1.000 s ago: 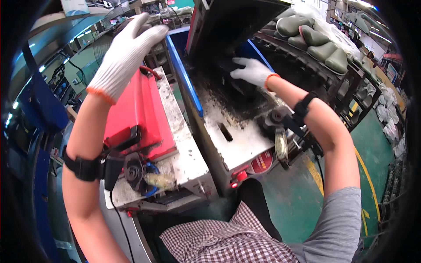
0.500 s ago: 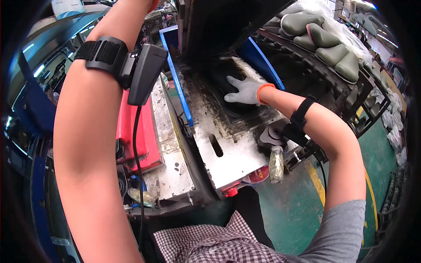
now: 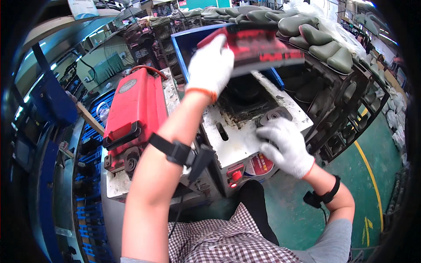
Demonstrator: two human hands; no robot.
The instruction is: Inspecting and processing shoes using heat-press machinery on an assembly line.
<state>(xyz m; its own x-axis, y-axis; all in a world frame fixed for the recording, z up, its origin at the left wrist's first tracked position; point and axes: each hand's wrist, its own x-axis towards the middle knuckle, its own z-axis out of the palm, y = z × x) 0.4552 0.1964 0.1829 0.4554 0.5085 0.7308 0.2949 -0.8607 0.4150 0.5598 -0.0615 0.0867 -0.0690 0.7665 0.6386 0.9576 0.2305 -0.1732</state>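
My left hand (image 3: 211, 65), in a white glove with an orange cuff, grips the left edge of a red lid (image 3: 263, 44). The lid is blurred and tilted above the press. Under it, the dark mould recess (image 3: 245, 92) shows in the pale, stained machine top (image 3: 239, 147). My right hand (image 3: 286, 147), gloved alike, is at the front right corner beside a round grey latch (image 3: 274, 115). Its fingers are bent, with the thumb apart, and nothing shows between them. The tape-wrapped handle below the latch is hidden, apparently behind this hand.
A second red press (image 3: 138, 98) stands closed on the left. A red button (image 3: 237, 175) is on the machine's front. Blue side panels (image 3: 182, 48) flank the press. Olive-green clogs (image 3: 326, 55) fill a dark rack at right. Yellow lines (image 3: 370, 168) mark the green floor.
My left hand has come lower with the red lid, which has swung down over the recess. My right hand has left the recess and moved to the front latch. The view has shifted left.
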